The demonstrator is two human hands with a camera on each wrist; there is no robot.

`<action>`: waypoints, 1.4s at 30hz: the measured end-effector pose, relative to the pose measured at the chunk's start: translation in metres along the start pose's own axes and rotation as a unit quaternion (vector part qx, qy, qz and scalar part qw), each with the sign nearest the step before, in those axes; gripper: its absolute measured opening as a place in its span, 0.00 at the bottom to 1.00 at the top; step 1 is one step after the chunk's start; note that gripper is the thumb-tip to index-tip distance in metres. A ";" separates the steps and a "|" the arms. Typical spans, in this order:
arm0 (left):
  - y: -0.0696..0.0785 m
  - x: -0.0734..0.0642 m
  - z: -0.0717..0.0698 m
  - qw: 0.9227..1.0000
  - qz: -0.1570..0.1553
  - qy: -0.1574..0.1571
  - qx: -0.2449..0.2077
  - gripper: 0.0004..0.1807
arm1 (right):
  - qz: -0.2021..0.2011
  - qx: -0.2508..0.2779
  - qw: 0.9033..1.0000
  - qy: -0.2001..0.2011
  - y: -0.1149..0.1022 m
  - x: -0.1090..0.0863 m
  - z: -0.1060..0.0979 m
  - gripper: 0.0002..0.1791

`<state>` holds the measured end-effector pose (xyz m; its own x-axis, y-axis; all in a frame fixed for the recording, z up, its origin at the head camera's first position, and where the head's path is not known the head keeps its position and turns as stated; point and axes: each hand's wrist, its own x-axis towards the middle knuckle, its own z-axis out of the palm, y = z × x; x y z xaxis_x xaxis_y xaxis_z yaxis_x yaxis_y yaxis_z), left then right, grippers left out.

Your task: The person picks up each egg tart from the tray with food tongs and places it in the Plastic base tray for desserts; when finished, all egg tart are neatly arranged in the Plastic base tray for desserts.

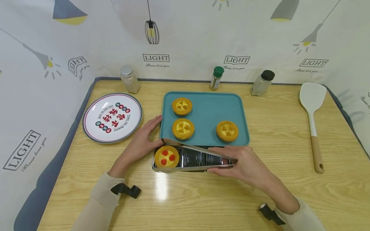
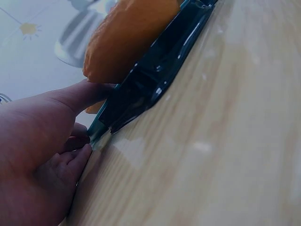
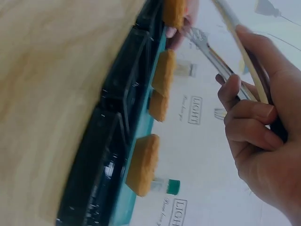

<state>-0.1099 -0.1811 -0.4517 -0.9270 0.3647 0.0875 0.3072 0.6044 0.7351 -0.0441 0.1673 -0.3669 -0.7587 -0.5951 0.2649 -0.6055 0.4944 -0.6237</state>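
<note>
My right hand [image 1: 242, 162] grips metal tongs [image 1: 199, 148] by the closed end. Their two arms spread over a black plastic tray [image 1: 190, 158] with compartments. In its left compartment sits an egg tart [image 1: 166, 157] with red pieces on top, lying between the tongs' ends; whether they touch it I cannot tell. My left hand [image 1: 138, 144] lies at the left end of the black tray and the blue tray [image 1: 211, 109], thumb near the tart. In the left wrist view its fingers [image 2: 77, 162] touch the blue tray's edge. Three egg tarts [image 1: 227, 131] rest on the blue tray.
A white plate [image 1: 93, 122] with red lettering lies to the left. Behind stand a silver-capped jar [image 1: 130, 80], a green-capped bottle [image 1: 216, 78] and a black-capped jar [image 1: 261, 84]. At the right lies a white spatula [image 1: 312, 96] with a wooden handle.
</note>
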 end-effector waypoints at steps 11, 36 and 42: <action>0.002 0.000 0.001 1.000 -0.005 0.007 0.002 0.47 | 0.084 -0.029 0.993 0.074 -0.002 0.010 -0.021 0.28; 0.002 0.000 0.004 1.000 -0.006 0.013 0.003 0.47 | 0.197 -0.119 0.963 0.138 0.034 0.064 -0.003 0.33; 0.004 0.000 0.003 1.000 -0.012 0.010 -0.001 0.47 | 0.204 -0.112 0.963 0.133 0.037 0.064 -0.003 0.32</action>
<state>-0.1082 -0.1766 -0.4505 -0.9384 0.3354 0.0828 0.2839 0.6122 0.7379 -0.1154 0.1495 -0.3704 -0.9611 -0.1534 0.2297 -0.2582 0.7945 -0.5497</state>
